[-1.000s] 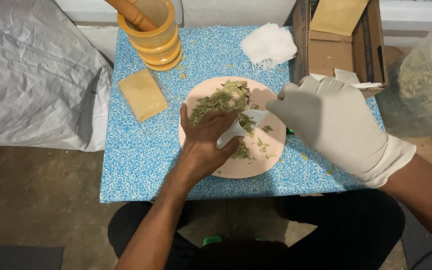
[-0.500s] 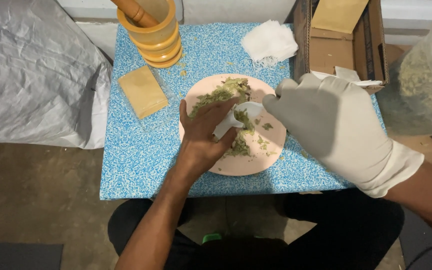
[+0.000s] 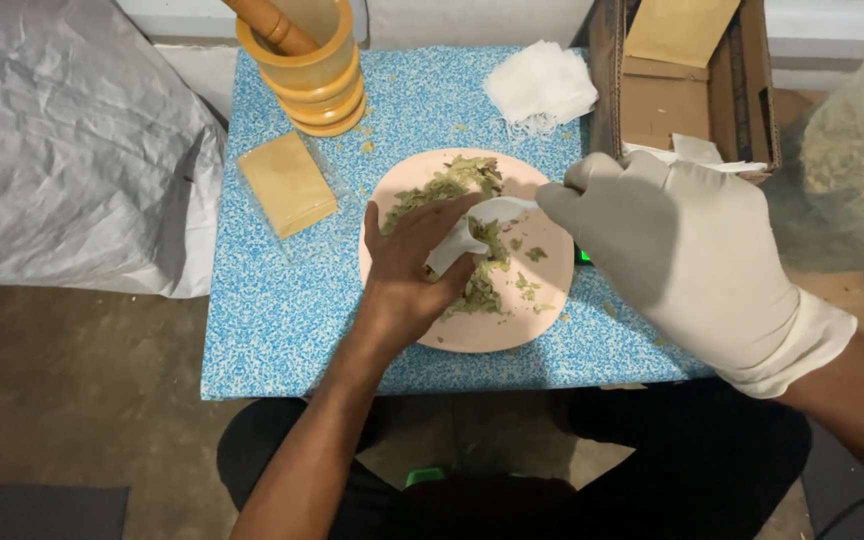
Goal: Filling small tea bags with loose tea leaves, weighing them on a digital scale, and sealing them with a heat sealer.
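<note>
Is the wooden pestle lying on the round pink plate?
No: the wooden pestle stands in the yellow wooden mortar, apart from the round pink plate.

Plate (image 3: 397, 300) sits mid desk (image 3: 272, 320), mortar (image 3: 314, 75) behind it to the left, cardboard box (image 3: 697, 95) off right, herbs (image 3: 452, 185) on the plate.

A small white pouch (image 3: 467, 232) is lying crumpled on a pale pink round plate (image 3: 542, 320), partly open and sitting amid loose dried green leaves (image 3: 452, 185) that are spreading across the plate's upper left and middle.
</note>
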